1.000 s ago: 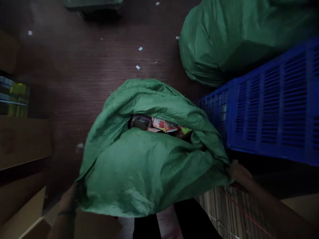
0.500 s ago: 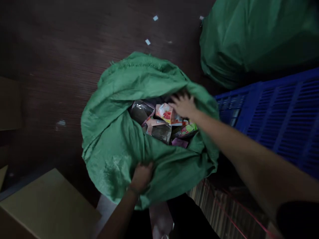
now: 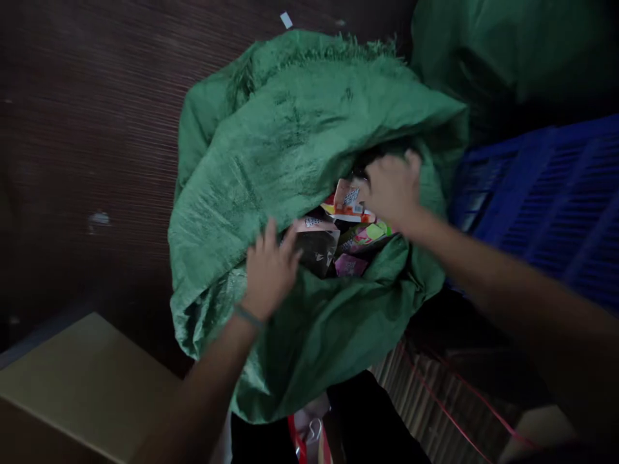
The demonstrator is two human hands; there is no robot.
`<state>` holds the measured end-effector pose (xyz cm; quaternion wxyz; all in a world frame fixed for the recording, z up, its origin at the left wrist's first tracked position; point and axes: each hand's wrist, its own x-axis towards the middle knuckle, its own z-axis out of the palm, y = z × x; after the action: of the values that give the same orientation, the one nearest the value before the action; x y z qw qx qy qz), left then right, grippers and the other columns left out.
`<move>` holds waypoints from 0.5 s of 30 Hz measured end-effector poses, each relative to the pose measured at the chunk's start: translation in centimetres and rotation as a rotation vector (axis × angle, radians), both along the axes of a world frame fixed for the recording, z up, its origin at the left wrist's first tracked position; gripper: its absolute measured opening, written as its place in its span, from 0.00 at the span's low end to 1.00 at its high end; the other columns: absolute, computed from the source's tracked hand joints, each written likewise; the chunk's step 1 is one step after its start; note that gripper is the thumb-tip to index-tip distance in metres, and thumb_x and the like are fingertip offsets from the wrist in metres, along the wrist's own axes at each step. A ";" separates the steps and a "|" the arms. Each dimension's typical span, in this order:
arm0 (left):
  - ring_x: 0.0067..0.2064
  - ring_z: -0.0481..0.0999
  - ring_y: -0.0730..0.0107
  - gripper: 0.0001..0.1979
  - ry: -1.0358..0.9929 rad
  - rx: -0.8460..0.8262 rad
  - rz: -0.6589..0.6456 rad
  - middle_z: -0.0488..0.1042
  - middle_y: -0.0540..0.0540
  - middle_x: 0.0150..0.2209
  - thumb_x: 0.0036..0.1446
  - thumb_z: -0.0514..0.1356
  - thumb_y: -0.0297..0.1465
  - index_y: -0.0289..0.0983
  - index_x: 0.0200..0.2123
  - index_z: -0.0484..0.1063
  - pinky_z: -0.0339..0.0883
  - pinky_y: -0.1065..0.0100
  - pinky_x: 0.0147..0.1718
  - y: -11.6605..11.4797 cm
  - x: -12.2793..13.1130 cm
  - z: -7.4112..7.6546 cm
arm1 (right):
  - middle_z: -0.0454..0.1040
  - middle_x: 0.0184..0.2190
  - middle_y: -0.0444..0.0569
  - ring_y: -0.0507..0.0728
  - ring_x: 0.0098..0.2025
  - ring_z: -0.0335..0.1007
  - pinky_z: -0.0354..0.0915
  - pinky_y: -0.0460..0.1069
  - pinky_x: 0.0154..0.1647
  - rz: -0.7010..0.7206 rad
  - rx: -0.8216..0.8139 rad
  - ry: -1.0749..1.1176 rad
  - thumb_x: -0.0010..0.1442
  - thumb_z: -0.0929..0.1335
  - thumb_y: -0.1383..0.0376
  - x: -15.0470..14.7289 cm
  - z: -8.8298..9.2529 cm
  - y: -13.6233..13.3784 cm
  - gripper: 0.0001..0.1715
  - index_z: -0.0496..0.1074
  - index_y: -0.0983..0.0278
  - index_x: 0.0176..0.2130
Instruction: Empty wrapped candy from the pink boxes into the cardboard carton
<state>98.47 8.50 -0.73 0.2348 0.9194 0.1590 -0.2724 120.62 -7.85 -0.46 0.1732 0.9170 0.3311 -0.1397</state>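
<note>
a: head view, where's the orange packet (image 3: 349, 198) from the right hand (image 3: 393, 191)?

b: just left of it, touching the fingers, in the mouth of the green sack (image 3: 290, 142). whether they've closed on it, i can't tell.

a: and the left hand (image 3: 269, 270)?

b: nearer, spread flat on the sack's near lip, holding nothing.

a: room around?

b: dark floor (image 3: 87, 129) left, blue crate (image 3: 541, 200) right, cardboard box (image 3: 82, 386) near left.

Warehouse floor: woven sacks (image 3: 290, 148), blue crate (image 3: 541, 193), cartons (image 3: 82, 380)

Dim light falls on a dark wood-grain floor (image 3: 97, 96) with a blue slatted crate (image 3: 546, 206) at right.
</note>
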 end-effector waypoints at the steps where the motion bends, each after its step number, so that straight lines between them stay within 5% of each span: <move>1: 0.70 0.64 0.36 0.37 -0.052 0.081 0.054 0.45 0.27 0.79 0.73 0.60 0.39 0.41 0.79 0.52 0.68 0.40 0.61 2.0 2.1 -0.7 | 0.70 0.63 0.70 0.71 0.69 0.63 0.51 0.72 0.72 0.030 0.068 0.050 0.78 0.60 0.57 -4.0 -0.4 -1.4 0.30 0.73 0.78 0.62; 5: 0.74 0.51 0.38 0.41 -0.175 0.209 0.119 0.31 0.28 0.80 0.71 0.64 0.32 0.30 0.77 0.46 0.43 0.26 0.68 10.1 7.6 -3.6 | 0.53 0.75 0.63 0.78 0.77 0.44 0.48 0.79 0.70 0.122 0.035 0.281 0.70 0.72 0.44 -15.9 -1.7 -10.0 0.41 0.68 0.62 0.71; 9: 0.73 0.53 0.41 0.34 -0.132 0.338 0.199 0.29 0.31 0.80 0.74 0.56 0.22 0.27 0.76 0.45 0.33 0.24 0.66 16.1 10.1 -3.1 | 0.51 0.77 0.58 0.78 0.77 0.41 0.47 0.80 0.71 0.055 -0.202 0.444 0.68 0.73 0.45 -20.1 -2.1 -17.5 0.38 0.72 0.58 0.69; 12: 0.70 0.58 0.48 0.36 -0.182 0.357 0.354 0.29 0.29 0.79 0.74 0.54 0.24 0.27 0.77 0.39 0.45 0.29 0.66 18.2 9.5 -1.0 | 0.51 0.76 0.58 0.77 0.78 0.40 0.47 0.79 0.71 -0.028 -0.313 0.395 0.70 0.71 0.49 -21.0 -1.6 -20.1 0.35 0.71 0.58 0.70; 15: 0.74 0.53 0.44 0.43 -0.273 0.316 0.375 0.26 0.30 0.80 0.73 0.59 0.36 0.30 0.78 0.37 0.47 0.35 0.68 16.7 4.9 0.8 | 0.49 0.77 0.56 0.75 0.79 0.39 0.49 0.77 0.71 -0.046 -0.282 0.353 0.72 0.69 0.51 -23.5 0.6 -20.3 0.33 0.70 0.56 0.71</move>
<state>103.41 25.24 0.10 0.1543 0.9274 0.3336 -0.0696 97.12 -28.11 0.11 0.2359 0.8524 0.3123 -0.3467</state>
